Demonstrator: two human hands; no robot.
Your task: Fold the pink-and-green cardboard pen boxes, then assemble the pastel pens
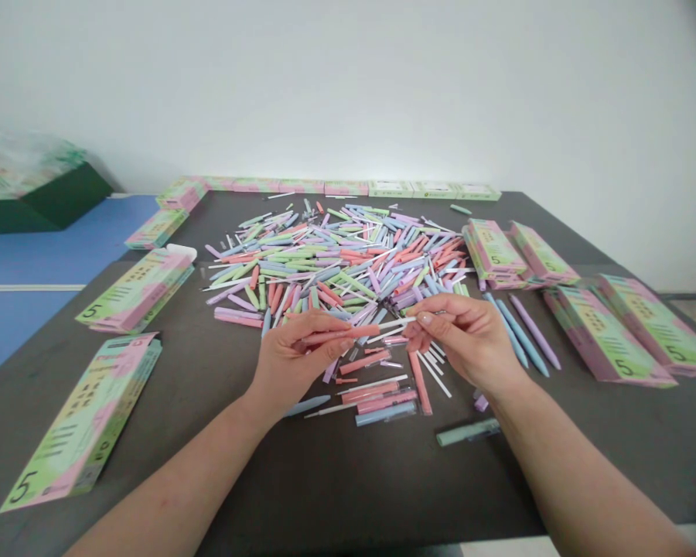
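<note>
Between the fingers of my left hand [301, 352] lies a coral pen barrel [356, 333], pointing right. My right hand [461, 336] pinches a thin white pen refill [397, 322], whose other end meets the barrel's open end; how deep it sits inside I cannot tell. Just below the hands are loose pink barrels [386, 401], a blue barrel with a clear cap [386, 413] and several white refills [435, 374]. Behind them spreads a large heap of pastel pen parts [336, 259]. A green capped pen part [469, 432] lies near my right wrist.
Pastel cartons marked 5 stand on the left [81, 414] and right [612, 333] of the dark table [336, 495]. More cartons [301, 186] line the back edge by the wall. Three finished-looking pens [513, 333] lie right of my hand. A green bin [46, 201] stands far left.
</note>
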